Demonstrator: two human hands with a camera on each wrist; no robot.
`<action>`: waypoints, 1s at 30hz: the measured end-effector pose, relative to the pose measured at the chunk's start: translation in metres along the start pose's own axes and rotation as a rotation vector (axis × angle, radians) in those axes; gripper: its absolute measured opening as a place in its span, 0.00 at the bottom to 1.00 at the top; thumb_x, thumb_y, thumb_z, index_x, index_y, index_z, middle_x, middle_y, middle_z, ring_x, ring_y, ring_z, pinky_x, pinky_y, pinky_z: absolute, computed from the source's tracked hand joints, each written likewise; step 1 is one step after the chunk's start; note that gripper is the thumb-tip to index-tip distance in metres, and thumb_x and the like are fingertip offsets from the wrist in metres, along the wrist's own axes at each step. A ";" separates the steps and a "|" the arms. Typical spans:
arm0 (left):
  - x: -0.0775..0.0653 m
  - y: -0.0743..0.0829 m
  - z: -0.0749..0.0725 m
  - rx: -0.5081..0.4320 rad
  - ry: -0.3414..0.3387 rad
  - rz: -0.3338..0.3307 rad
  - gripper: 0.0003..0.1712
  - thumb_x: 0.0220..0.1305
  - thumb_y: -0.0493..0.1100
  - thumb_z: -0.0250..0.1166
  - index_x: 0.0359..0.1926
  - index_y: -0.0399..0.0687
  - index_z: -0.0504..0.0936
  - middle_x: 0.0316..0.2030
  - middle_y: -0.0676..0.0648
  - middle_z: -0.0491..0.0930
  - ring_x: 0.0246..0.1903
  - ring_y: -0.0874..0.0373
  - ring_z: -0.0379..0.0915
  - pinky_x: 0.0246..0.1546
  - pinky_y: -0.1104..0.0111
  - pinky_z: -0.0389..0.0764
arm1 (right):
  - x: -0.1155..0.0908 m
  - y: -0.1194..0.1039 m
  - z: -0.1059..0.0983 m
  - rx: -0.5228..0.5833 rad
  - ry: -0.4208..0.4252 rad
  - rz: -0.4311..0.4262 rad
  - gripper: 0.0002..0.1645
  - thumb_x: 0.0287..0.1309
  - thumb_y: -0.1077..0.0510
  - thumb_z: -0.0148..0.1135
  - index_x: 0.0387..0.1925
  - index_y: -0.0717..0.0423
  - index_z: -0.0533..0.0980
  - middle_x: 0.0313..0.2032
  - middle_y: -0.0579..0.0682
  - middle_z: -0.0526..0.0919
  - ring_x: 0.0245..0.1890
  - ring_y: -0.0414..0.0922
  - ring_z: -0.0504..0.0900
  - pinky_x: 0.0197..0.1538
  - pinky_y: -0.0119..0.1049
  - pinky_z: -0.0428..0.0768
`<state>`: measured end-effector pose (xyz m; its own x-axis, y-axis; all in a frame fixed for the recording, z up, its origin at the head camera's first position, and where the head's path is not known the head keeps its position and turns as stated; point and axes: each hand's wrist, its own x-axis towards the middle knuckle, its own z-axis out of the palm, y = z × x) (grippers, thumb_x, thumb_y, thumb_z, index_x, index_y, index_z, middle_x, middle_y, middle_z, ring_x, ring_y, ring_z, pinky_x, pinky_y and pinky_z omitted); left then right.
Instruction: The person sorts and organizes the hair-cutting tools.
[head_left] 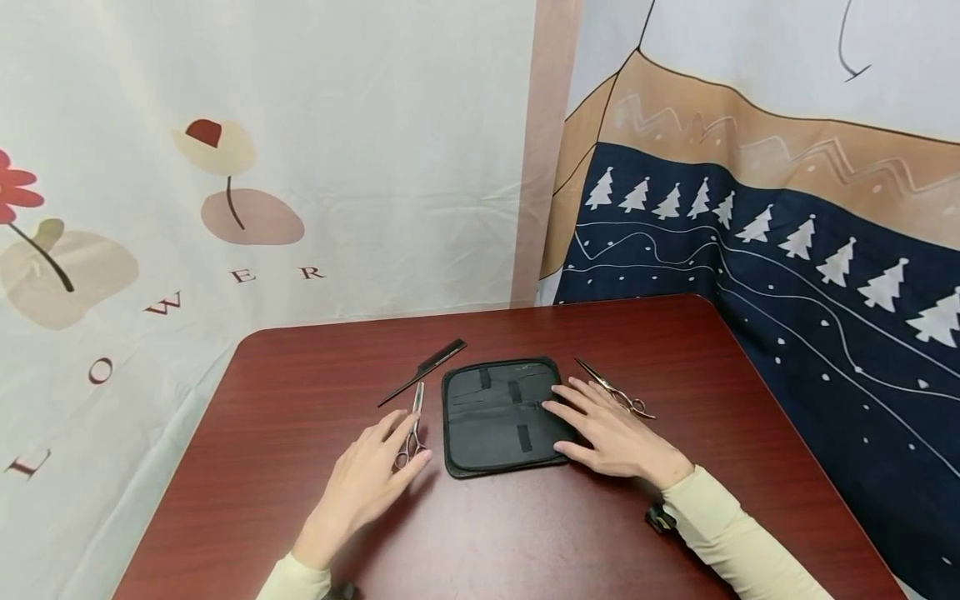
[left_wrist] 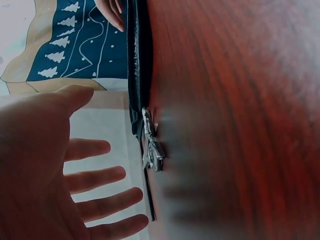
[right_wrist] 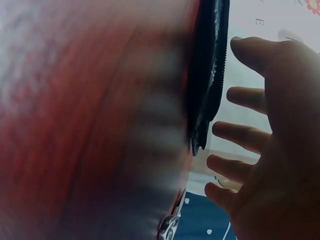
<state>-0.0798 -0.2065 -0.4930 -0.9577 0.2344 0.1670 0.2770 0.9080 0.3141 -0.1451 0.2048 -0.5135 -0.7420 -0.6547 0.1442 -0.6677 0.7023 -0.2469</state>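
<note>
A black zip case [head_left: 480,433] lies flat on the table, its inner face with small elastic loops turned up. My left hand [head_left: 367,471], fingers spread, hovers over a pair of silver scissors [head_left: 415,429] left of the case. In the left wrist view the scissors [left_wrist: 151,145] lie apart from the fingers of that hand [left_wrist: 45,145]. Over the case's right edge is my right hand [head_left: 611,429], its fingers spread and holding nothing. Beyond it lies a second pair of scissors [head_left: 618,393], partly hidden by the fingers. The right wrist view shows the hand [right_wrist: 265,120] beside the case [right_wrist: 207,65].
A black tail comb [head_left: 438,360] lies slantwise behind the left scissors. All of it rests on a reddish-brown table [head_left: 285,392] with rounded far corners. Printed cloths, one pale [head_left: 397,167] and one with white trees on navy [head_left: 675,242], hang behind and to the right.
</note>
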 end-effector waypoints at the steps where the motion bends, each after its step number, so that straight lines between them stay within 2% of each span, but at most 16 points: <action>1: 0.000 0.001 0.001 -0.003 -0.003 -0.005 0.37 0.80 0.63 0.68 0.79 0.51 0.79 0.76 0.40 0.79 0.68 0.35 0.82 0.60 0.36 0.87 | 0.000 0.000 0.001 0.000 -0.004 -0.003 0.38 0.77 0.40 0.70 0.81 0.47 0.76 0.82 0.58 0.74 0.86 0.68 0.68 0.85 0.72 0.66; 9: 0.000 0.003 0.007 -0.027 -0.005 -0.056 0.38 0.77 0.61 0.72 0.79 0.51 0.79 0.70 0.40 0.82 0.61 0.38 0.84 0.51 0.39 0.90 | 0.002 0.000 0.003 -0.003 -0.005 -0.036 0.34 0.77 0.41 0.70 0.75 0.51 0.80 0.81 0.61 0.75 0.82 0.68 0.73 0.84 0.69 0.70; 23: 0.001 0.014 0.017 -0.024 0.079 -0.082 0.37 0.67 0.60 0.79 0.69 0.44 0.85 0.55 0.44 0.87 0.49 0.44 0.84 0.43 0.46 0.89 | 0.000 0.001 0.006 0.008 -0.026 -0.027 0.33 0.78 0.41 0.69 0.75 0.52 0.81 0.82 0.61 0.74 0.81 0.67 0.74 0.82 0.68 0.73; 30: 0.002 0.019 0.021 -0.020 0.095 -0.105 0.26 0.62 0.58 0.82 0.52 0.47 0.87 0.45 0.47 0.83 0.39 0.50 0.79 0.34 0.52 0.86 | 0.000 0.000 0.006 0.014 -0.020 -0.030 0.33 0.78 0.42 0.69 0.74 0.53 0.81 0.81 0.61 0.74 0.81 0.68 0.74 0.81 0.68 0.73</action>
<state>-0.0783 -0.1817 -0.5058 -0.9701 0.1035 0.2193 0.1778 0.9186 0.3529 -0.1448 0.2033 -0.5195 -0.7201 -0.6810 0.1330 -0.6888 0.6784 -0.2557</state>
